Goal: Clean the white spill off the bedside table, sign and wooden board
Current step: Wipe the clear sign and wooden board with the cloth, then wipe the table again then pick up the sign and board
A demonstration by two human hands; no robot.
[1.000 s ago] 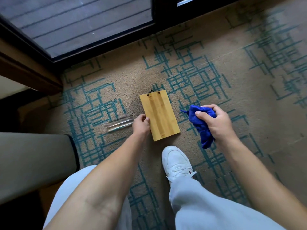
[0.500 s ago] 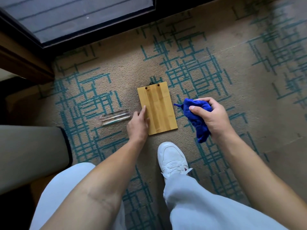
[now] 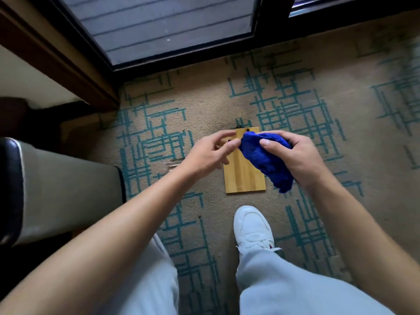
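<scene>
The wooden board (image 3: 244, 176), a small bamboo rectangle with two holes at its far end, lies flat on the patterned carpet ahead of my feet. My right hand (image 3: 295, 155) is raised above it and grips a bunched blue cloth (image 3: 266, 159). My left hand (image 3: 211, 151) hovers over the board's left edge with fingers spread, its fingertips at the cloth's left edge. A clear acrylic sign (image 3: 173, 163) lies on the carpet left of the board, mostly hidden by my left wrist. No white spill shows on the board's visible face.
A dark-framed glass door (image 3: 181, 28) runs along the far side. A padded seat or bed edge (image 3: 56, 189) fills the left, with wooden furniture (image 3: 56, 53) behind it. My white shoe (image 3: 252, 226) stands just in front of the board.
My left hand has let go of the board's left edge and risen toward the cloth. My right hand has carried the cloth left, over the board. The view has shifted toward the door.
</scene>
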